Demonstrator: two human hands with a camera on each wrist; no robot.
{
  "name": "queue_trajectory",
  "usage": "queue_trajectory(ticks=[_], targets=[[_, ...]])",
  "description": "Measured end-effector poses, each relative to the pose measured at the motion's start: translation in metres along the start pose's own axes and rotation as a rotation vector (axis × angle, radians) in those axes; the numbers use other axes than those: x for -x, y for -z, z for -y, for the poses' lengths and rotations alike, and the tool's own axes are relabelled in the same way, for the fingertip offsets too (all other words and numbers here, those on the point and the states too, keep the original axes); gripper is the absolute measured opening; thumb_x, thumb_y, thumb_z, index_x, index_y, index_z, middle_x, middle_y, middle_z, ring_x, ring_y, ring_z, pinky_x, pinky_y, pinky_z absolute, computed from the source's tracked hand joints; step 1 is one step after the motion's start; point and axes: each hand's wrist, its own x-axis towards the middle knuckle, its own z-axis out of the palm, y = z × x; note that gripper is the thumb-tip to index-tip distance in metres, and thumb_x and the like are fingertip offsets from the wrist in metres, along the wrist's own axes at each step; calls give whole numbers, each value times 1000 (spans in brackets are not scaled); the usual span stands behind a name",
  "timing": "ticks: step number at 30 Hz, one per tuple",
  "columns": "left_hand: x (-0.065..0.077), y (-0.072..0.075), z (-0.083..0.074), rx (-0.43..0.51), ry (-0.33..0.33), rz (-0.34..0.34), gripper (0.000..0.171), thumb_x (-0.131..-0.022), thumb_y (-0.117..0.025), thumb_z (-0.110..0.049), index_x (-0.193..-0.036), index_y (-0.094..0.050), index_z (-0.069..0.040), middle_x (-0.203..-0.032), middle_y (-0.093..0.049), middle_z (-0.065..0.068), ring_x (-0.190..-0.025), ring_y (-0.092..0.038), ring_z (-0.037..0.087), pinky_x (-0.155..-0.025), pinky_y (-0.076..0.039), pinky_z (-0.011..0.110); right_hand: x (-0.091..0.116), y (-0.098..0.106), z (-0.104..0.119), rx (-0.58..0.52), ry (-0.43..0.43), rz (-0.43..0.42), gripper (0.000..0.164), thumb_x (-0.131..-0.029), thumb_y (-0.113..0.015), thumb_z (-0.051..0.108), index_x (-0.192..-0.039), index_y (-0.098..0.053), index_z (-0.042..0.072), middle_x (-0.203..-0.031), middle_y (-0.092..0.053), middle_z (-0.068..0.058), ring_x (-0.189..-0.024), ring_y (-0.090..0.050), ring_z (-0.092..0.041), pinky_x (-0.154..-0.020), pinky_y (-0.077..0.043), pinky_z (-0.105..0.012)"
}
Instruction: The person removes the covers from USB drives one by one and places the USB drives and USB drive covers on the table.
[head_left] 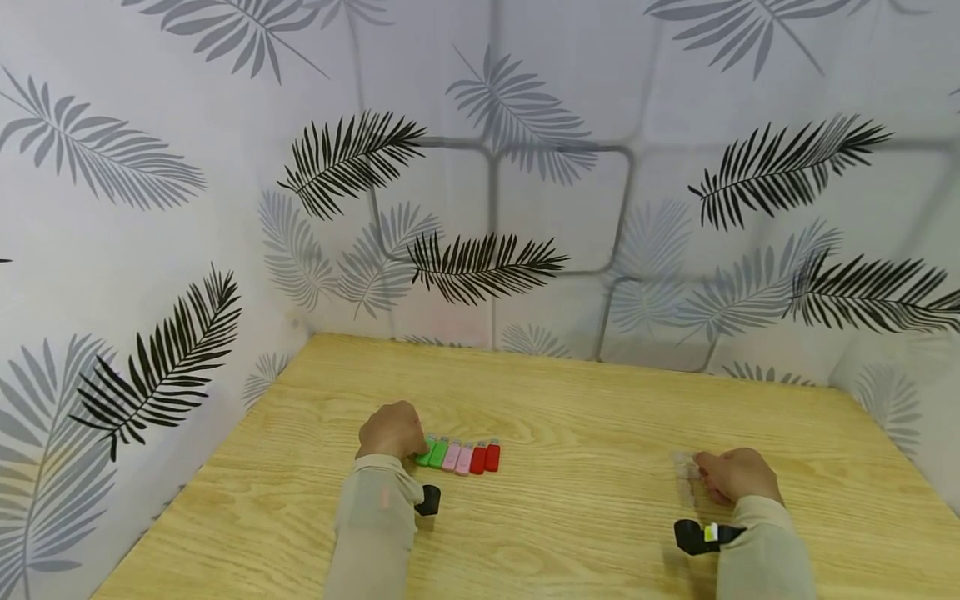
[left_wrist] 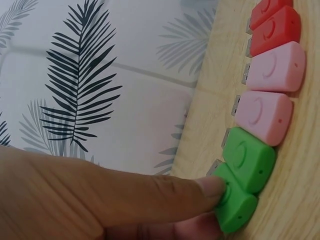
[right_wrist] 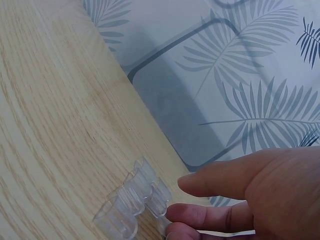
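A row of USB flash drives lies on the wooden table: two green, two pink and two red, side by side with their metal plugs toward the wall. At the row's left end my left hand (head_left: 392,431) pinches the outermost green flash drive (left_wrist: 235,206), thumb on its upper face. The other green flash drive (left_wrist: 250,159) lies against it, then the pink flash drives (left_wrist: 265,116) and the red flash drives (left_wrist: 276,31). Far to the right, my right hand (head_left: 741,475) is beside several small clear plastic cups (right_wrist: 137,190), thumb and fingers apart, fingertips close to the nearest cup.
The light wooden table (head_left: 570,467) ends at a wall (head_left: 555,200) covered with leaf-patterned sheeting at the back and sides. A wide stretch of table separates the two hands. Each wrist wears a black camera mount (head_left: 701,537).
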Motion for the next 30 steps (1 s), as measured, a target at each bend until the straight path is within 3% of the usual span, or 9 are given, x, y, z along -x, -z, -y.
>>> queue_trajectory(ticks=[8,16,23,30], targets=[[-1,1,4,37,-4,-11,22,-80,-76,-15,-63,-63,-11,-64,-59,1,-60,-52,19,-53,-41,34,2,0,1,13,5,-11,39,-95,-50,31,-68,-67,8,-53,-57,4,-51,-54,-12,-62,-41,-28],[-6,-1,9,37,103,-90,31,-88,-69,-19,-63,-53,-11,-61,-52,3,-53,-46,19,-50,-37,34,1,-2,-1,-18,4,-25,41,-95,-47,30,-69,-67,7,-51,-55,4,-51,-53,-12,-59,-41,-27],[-10,-5,13,76,154,-131,10,-86,-66,-10,-85,-61,-2,-73,-60,9,-60,-50,23,-52,-38,36,1,-3,-2,-72,3,-30,39,-95,-47,27,-78,-68,0,-56,-55,5,-55,-53,-9,-57,-46,-24],[-12,-9,15,72,169,-118,11,-85,-68,-12,-85,-64,-2,-79,-64,12,-65,-57,26,-56,-46,39,1,-3,-3,-122,-16,-30,40,-96,-47,27,-82,-69,-3,-61,-57,3,-57,-55,-8,-56,-50,-24]])
